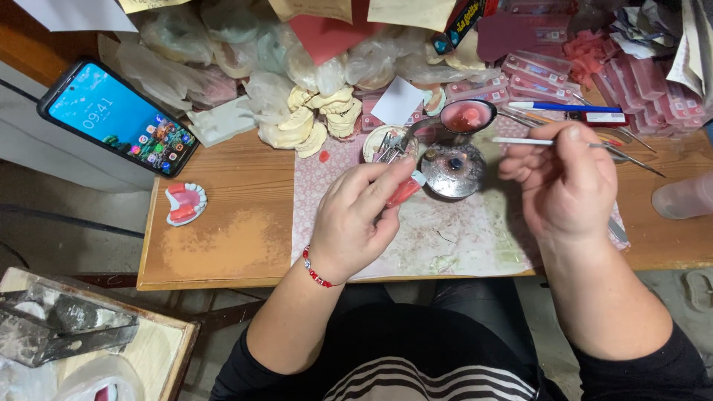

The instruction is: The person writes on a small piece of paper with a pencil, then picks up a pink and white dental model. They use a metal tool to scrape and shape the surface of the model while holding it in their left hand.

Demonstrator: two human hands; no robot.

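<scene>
My left hand (362, 215) is closed around a small pink and white dental piece (405, 191), held just beside a round metal burner (453, 169). A red bead bracelet (316, 273) circles that wrist. My right hand (564, 182) pinches a thin metal instrument with a white handle (520, 141); its tip reaches left toward a spoon-like metal dish of pink wax (466, 116) above the burner. Both hands hover over a pink patterned mat (445, 238) on the wooden table (223, 238).
A lit smartphone (117, 116) lies at the table's left corner. A pink and white denture model (184, 203) rests below it. Plaster casts (316, 119), plastic bags, pink wax sheets (631, 82) and a blue pen (564, 107) crowd the far side. A small cup of tools (386, 145) stands nearby.
</scene>
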